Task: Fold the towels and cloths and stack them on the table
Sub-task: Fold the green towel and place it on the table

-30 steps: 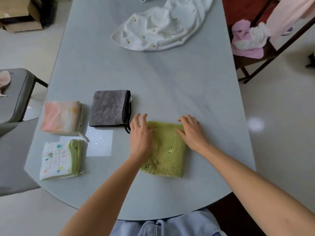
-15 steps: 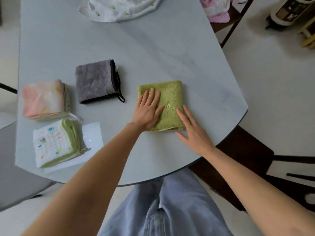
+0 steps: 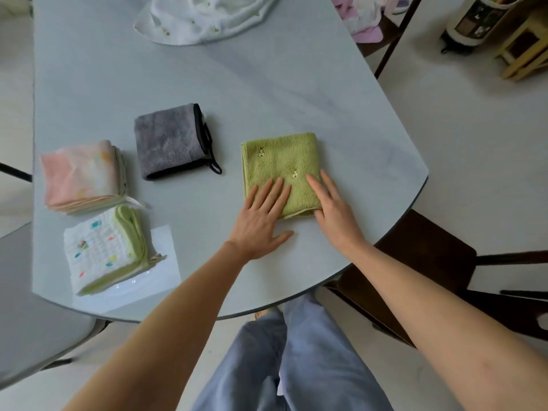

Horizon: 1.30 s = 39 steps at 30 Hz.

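Both hands lie flat, fingers straight, on the near edge of the green cloth (image 3: 280,164). The left hand (image 3: 261,221) has its fingertips on the cloth's near left part and its palm and thumb on the table (image 3: 267,84). The right hand (image 3: 335,209) covers the near right corner, fingers reaching along the right edge. Neither hand grips anything.

The green cloth is folded into a rough square of fuzzy pile with two small pale embroidered figures; their design is too small to make out. It sits toward the table's near right side, apart from the others.

To its left lies the grey cloth (image 3: 169,140), folded, with black trim and a black loop hanging off its right edge. Further left is the pink cloth (image 3: 80,173), folded into several layers, and nearer, just beside it, the white cloth (image 3: 100,250) with coloured specks and green edging, resting on a pale sheet.

At the far edge an unfolded white towel (image 3: 204,16) is cut off by the frame. Pink and white fabric (image 3: 361,22) on a dark chair past the table is partly hidden.
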Motion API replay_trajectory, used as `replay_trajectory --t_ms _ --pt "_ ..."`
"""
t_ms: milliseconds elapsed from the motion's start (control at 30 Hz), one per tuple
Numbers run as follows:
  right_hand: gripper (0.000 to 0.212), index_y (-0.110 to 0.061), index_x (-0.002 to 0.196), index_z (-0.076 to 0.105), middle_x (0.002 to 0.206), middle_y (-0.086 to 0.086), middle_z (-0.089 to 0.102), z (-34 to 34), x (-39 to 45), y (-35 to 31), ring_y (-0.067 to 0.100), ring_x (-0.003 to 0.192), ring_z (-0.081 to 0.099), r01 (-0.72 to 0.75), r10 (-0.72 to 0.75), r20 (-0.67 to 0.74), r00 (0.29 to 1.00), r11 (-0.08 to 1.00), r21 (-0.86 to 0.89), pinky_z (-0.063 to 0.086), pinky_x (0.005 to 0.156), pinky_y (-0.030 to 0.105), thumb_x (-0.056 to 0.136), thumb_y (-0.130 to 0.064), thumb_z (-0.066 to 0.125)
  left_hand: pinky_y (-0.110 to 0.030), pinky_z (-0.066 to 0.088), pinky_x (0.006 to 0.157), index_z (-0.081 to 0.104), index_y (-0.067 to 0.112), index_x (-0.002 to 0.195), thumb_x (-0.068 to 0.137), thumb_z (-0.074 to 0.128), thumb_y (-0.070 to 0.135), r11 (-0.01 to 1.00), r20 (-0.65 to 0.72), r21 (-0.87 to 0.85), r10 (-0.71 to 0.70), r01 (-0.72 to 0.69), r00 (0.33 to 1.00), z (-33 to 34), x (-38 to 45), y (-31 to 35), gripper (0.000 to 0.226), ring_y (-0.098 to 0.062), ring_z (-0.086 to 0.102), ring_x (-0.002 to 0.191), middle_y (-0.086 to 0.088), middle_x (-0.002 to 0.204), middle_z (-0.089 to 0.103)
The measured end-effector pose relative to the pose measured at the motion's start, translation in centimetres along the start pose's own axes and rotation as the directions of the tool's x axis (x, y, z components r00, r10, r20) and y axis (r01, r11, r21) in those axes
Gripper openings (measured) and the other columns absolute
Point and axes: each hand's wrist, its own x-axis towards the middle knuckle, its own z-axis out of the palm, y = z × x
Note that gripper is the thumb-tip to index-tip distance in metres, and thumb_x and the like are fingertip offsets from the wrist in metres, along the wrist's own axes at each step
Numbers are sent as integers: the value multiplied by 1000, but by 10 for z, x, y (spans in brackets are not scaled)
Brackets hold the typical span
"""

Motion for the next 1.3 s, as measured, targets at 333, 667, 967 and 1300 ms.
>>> replay_trajectory --t_ms 333,667,967,1300 --pt "64 -6 148 30 157 12 22 -6 9 20 32 142 28 418 -290 302 908 665 -619 28 112 43 84 -11 32 -43 -3 120 -11 22 152 90 25 61 999 130 40 -25 20 991 0 2 -9 82 -33 -11 147 -10 160 -12" --pt "55 3 127 56 136 19 53 -18 48 -18 29 126 52 222 -226 36 973 897 -382 33 110 38 95 -31 26 -42 32 110 47 11 139 97 38 24 978 -177 -201 -92 56 980 -46 37 -6 45 -30 44 133 -5 143 49" --pt "59 -32 153 11 161 6 -2 10 72 13 22 148 -3 225 -206 91 974 873 -433 -2 119 45 97 -50 17 -43 -15 117 -13 30 151 86 6 71 900 54 -258 -350 352 935 -5 54 -19 79 -21 -29 142 -3 156 -26" --pt "60 -28 153 15 160 12 7 -10 83 51 27 148 7 680 -523 437 732 601 -420 5 117 51 99 -53 19 -24 28 105 27 12 148 96 51 21 406 128 -748 -688 525 715 -19 40 5 58 -27 35 136 -12 151 27"
